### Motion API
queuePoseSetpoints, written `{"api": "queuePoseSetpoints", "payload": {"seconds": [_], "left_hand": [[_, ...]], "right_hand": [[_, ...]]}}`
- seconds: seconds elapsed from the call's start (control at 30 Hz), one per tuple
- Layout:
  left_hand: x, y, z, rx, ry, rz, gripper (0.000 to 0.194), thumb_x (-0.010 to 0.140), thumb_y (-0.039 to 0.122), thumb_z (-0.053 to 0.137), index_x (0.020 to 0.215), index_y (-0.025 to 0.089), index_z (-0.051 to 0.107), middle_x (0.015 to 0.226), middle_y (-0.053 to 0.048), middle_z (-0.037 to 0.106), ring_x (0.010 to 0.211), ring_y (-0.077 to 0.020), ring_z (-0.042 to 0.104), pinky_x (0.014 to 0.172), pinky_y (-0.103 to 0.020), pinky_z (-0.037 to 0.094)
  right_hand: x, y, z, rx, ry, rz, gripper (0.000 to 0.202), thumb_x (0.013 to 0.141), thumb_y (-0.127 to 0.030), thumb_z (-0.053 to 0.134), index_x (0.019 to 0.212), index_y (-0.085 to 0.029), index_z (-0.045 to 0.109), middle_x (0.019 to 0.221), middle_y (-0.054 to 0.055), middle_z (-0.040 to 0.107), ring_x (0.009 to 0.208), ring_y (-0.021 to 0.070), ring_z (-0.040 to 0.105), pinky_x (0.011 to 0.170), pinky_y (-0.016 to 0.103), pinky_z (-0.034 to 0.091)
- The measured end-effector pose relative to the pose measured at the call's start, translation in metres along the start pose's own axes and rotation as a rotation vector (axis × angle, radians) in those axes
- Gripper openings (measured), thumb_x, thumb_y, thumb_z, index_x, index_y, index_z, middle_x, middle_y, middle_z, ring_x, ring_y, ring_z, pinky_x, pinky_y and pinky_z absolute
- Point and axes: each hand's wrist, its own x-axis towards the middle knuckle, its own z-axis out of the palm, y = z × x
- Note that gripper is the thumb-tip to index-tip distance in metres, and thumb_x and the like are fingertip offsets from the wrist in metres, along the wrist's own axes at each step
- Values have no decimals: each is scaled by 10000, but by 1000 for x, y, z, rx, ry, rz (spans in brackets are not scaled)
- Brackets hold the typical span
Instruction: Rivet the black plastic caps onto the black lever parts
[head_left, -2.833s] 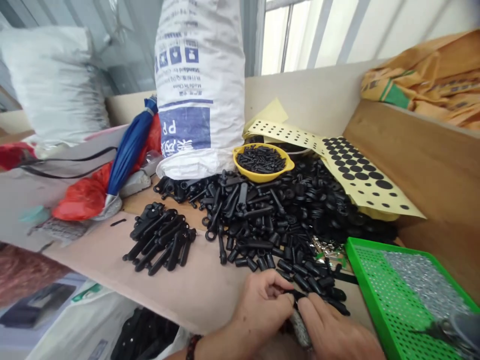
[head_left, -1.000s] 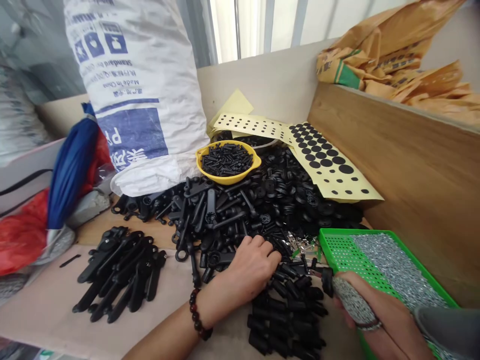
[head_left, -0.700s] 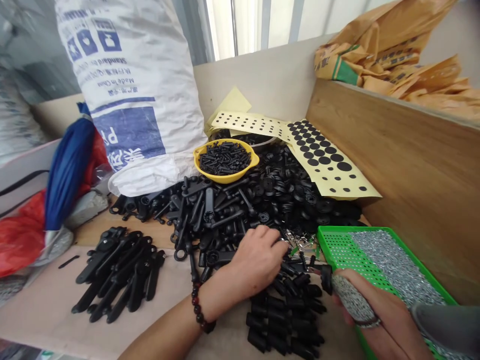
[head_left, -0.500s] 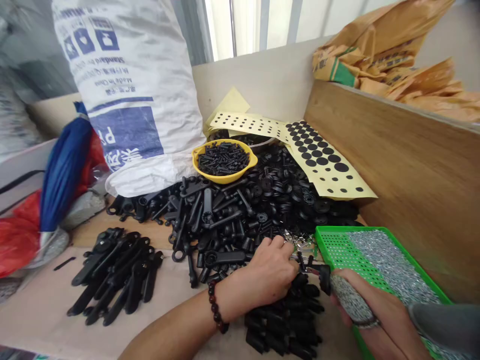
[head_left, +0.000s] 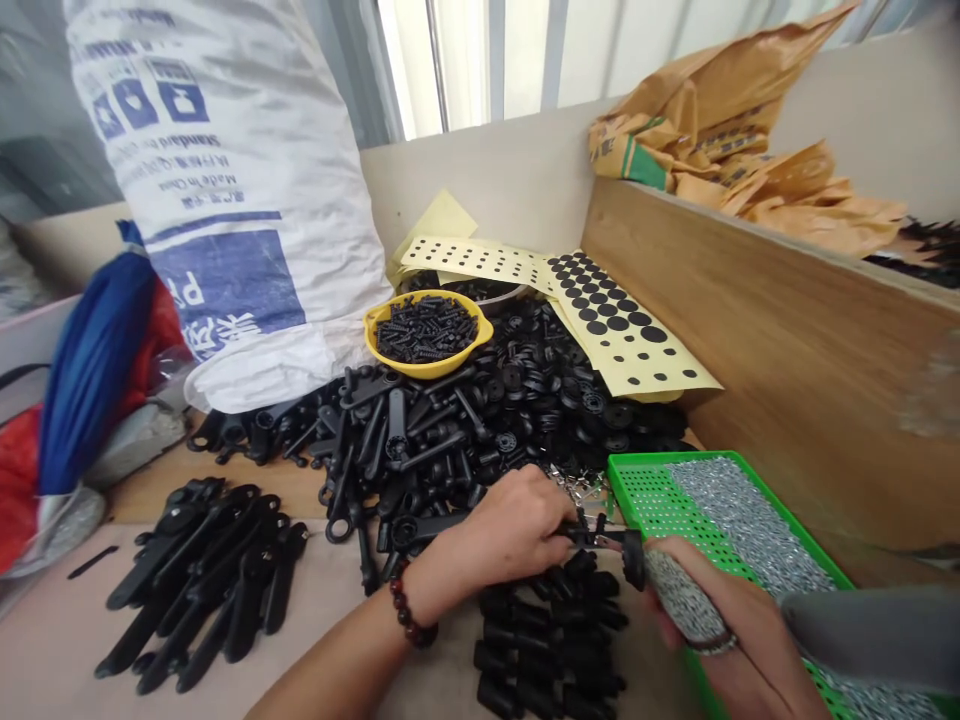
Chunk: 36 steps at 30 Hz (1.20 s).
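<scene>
My left hand point(head_left: 521, 525), with a dark bead bracelet on its wrist, is closed, its fingertips around a small black plastic part whose shape is mostly hidden. My right hand point(head_left: 731, 615) wraps around the grey speckled handle of a tool point(head_left: 688, 598) with a round black collar and a thin tip. That tip points left and meets the black part at my left fingers. Just below lie stacked black cylindrical pieces point(head_left: 544, 650). Beyond my left hand spreads a large heap of black plastic arms and knobs point(head_left: 420, 430), with small shiny metal pieces point(head_left: 577, 485) at its near edge.
A green perforated tray point(head_left: 637, 490) of small metal pins stands at right by a wooden board point(head_left: 750, 290). Behind the heap are a yellow bowl point(head_left: 427, 370) of black screw-like parts and sticker sheets point(head_left: 637, 370). Left are black handles point(head_left: 202, 570), a white sack point(head_left: 247, 200) and a blue umbrella point(head_left: 94, 350).
The view has turned slightly right, so everything sits further left. My left fingers have shifted at the tool's tip, and a dark part now shows between them and the tool.
</scene>
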Motion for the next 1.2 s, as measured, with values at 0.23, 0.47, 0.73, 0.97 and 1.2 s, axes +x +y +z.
{"api": "queuePoseSetpoints", "payload": {"seconds": [0.23,0.47,0.73,0.97,1.2], "left_hand": [[-39,0,-3,-1069,141,-315,229,760,316,663,897,133,657,634,36,531,578,-72,467,561,-173,359],[-51,19,16,-1726,244,-465,473,631,521,760,833,104,667,609,-20,620,491,-70,518,479,-166,372],[-46,26,22,-1797,252,-491,464,634,528,752,785,99,657,532,-13,604,429,-72,514,404,-159,350],[-45,30,23,-1734,235,-520,488,648,563,710,797,103,650,479,10,578,377,-64,477,364,-153,318],[-42,37,22,-1634,190,-553,452,693,572,634,783,131,598,454,38,535,356,-56,419,352,-149,283]], "right_hand": [[0,2,3,79,-28,25,323,915,-399,416,677,-234,560,503,-35,524,413,117,454,384,212,310],[0,-7,8,78,-110,-15,196,910,-284,437,759,-260,560,558,-58,549,450,109,494,435,184,380],[6,-24,5,42,-159,-161,218,934,-330,397,814,-270,569,646,-34,625,507,116,589,497,160,477],[6,-20,6,-36,-202,-238,185,914,-259,390,793,-244,529,601,-18,612,462,125,587,441,180,464],[0,-10,8,58,-317,-131,190,889,-279,411,806,-244,579,689,8,658,568,158,629,528,214,495]]}}
